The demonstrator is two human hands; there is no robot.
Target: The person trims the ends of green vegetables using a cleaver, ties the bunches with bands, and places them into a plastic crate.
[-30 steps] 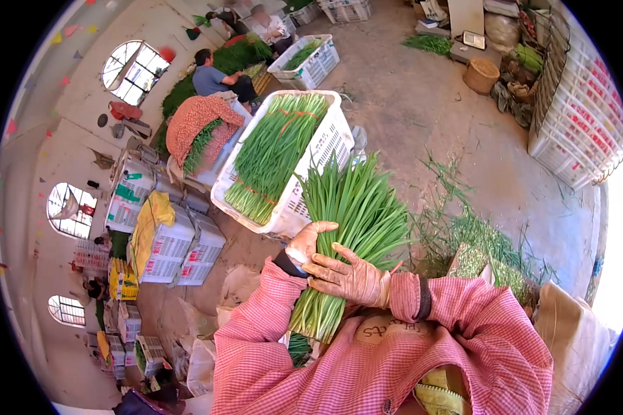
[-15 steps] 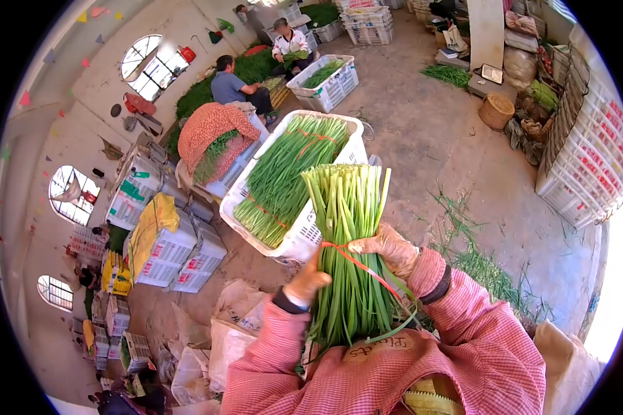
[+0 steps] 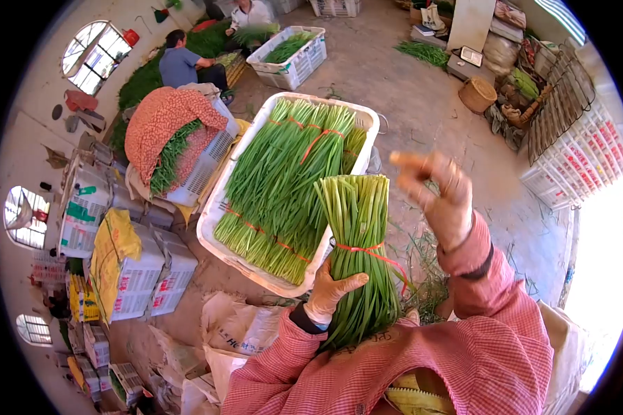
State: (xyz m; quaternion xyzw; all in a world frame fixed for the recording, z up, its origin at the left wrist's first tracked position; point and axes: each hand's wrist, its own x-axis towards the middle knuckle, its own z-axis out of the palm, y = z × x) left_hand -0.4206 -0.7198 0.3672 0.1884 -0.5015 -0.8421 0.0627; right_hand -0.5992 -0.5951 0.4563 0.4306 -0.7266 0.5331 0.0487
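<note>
A thick bundle of garlic chives [image 3: 358,259] stands against my front, pale cut ends up and green leaves down. A red tie [image 3: 370,250] circles its middle, with loose tails on the right. My left hand [image 3: 331,290] wraps round the bundle from the left, just below the tie. Raised to the right of the stalks, my right hand [image 3: 439,197] holds nothing. Its fingers are apart and partly blurred by motion. Beyond the bundle, a white plastic crate [image 3: 221,238] holds several red-tied chive bundles [image 3: 277,180] laid flat.
An orange patterned cloth [image 3: 160,131] covers another crate on the left. Two people sit by heaped greens near a smaller crate [image 3: 291,72]. Stacked white crates [image 3: 581,152] stand at right. Loose leaves litter the floor, and sacks [image 3: 239,325] lie at lower left.
My right hand has let go of the bundle and risen to the right. My left hand keeps its grip, slightly lower. The view has shifted, showing more of the crate.
</note>
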